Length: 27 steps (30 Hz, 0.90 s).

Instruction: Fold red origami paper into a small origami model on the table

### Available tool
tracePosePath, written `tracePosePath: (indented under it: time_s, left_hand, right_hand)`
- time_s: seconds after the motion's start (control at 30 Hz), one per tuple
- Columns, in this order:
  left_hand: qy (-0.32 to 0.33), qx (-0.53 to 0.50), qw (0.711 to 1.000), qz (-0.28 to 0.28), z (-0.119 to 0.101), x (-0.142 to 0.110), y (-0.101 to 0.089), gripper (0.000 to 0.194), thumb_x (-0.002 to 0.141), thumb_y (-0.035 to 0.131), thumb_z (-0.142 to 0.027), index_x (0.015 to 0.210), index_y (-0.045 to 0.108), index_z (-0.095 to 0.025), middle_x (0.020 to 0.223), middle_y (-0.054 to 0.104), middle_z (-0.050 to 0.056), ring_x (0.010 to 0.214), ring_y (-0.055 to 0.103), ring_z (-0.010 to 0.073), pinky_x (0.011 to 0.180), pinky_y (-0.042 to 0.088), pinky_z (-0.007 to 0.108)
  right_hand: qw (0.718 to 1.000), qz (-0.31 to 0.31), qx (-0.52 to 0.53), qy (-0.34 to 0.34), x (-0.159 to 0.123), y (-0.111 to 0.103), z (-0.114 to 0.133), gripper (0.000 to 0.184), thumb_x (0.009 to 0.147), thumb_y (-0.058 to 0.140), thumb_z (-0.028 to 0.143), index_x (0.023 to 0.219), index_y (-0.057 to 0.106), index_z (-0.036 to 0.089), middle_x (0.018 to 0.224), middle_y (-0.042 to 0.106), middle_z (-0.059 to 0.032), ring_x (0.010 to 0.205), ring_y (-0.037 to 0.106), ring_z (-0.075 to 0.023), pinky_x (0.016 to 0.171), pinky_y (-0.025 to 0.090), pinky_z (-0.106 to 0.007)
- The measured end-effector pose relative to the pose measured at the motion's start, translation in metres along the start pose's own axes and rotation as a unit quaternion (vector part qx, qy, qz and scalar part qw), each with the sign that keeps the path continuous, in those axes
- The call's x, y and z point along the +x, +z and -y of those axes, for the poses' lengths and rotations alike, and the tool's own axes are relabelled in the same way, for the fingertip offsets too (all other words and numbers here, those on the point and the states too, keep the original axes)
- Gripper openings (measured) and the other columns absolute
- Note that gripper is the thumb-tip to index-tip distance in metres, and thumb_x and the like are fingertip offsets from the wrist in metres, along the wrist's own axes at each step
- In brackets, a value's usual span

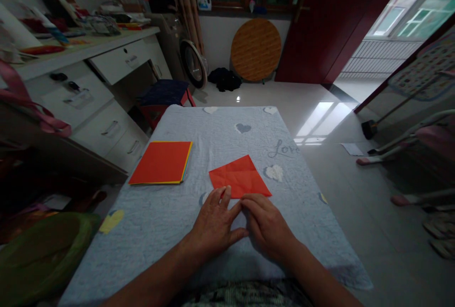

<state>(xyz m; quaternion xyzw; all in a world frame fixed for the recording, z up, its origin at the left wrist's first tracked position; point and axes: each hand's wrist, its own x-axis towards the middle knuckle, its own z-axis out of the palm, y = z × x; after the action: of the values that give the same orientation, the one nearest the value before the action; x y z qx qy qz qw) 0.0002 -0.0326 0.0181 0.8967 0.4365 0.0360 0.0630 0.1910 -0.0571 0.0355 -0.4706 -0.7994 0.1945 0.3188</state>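
Observation:
A folded sheet of red paper (240, 176) lies creased on the cloth-covered table, its upper corner pointing away from me. My left hand (216, 221) rests at its near left edge with fingers spread, and two fingertips touch the paper. My right hand (268, 221) is at the near edge to the right, its fingers bent together on the paper; its thumb is hidden. The index fingertips of both hands nearly meet at the middle of that edge. To the left lies a stack of coloured paper (161, 162) with a red sheet on top and yellow and blue edges showing.
A pale blue cloth (227, 131) with heart patterns covers the table. A green basin (50, 255) stands low at the left. Beyond are a dark stool (163, 92), a white desk (106, 56) with clutter and a washing machine (177, 46) with its door ajar.

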Motion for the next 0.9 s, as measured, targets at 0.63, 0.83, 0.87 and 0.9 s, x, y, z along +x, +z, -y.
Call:
tracePosePath:
  time_s: [0.63,0.83,0.87,0.9]
  left_hand:
    - [0.01,0.047,0.998,-0.049,0.028,-0.04,0.005,0.076,0.086,0.057,-0.064,0.141,0.049,-0.012,0.141,0.056,0.017,0.13,0.05,0.0326,0.109,0.037,0.046]
    - [0.002,0.054,0.998,-0.039,0.026,-0.038,0.005,0.074,0.086,0.056,-0.064,0.137,0.052,-0.011,0.139,0.057,0.019,0.128,0.052,0.0348,0.106,0.041,0.048]
    - [0.0,0.053,0.998,-0.035,0.026,-0.038,0.004,0.074,0.086,0.056,-0.064,0.137,0.052,-0.011,0.14,0.056,0.019,0.129,0.051,0.0349,0.106,0.041,0.048]
    - [-0.001,0.051,0.998,-0.032,0.026,-0.038,0.004,0.074,0.086,0.055,-0.064,0.138,0.052,-0.011,0.14,0.056,0.019,0.129,0.051,0.035,0.106,0.041,0.048]
  right_hand:
    - [0.964,0.09,-0.244,0.056,0.016,0.028,0.022,0.052,0.09,0.063,0.044,0.14,0.053,0.032,0.118,0.057,-0.0141,0.101,0.049,-0.0324,0.09,0.043,-0.05]
    - [0.965,0.094,-0.235,0.068,0.011,0.02,0.019,0.048,0.09,0.064,0.044,0.135,0.058,0.029,0.12,0.059,-0.0119,0.106,0.051,-0.0305,0.094,0.043,-0.048]
    - [0.965,0.095,-0.234,0.071,0.008,0.016,0.017,0.047,0.09,0.065,0.042,0.134,0.058,0.028,0.121,0.06,-0.0114,0.108,0.051,-0.0306,0.095,0.043,-0.048]
    - [0.965,0.093,-0.235,0.076,0.005,0.012,0.014,0.046,0.09,0.065,0.041,0.134,0.059,0.028,0.123,0.06,-0.0111,0.11,0.051,-0.0309,0.096,0.044,-0.048]
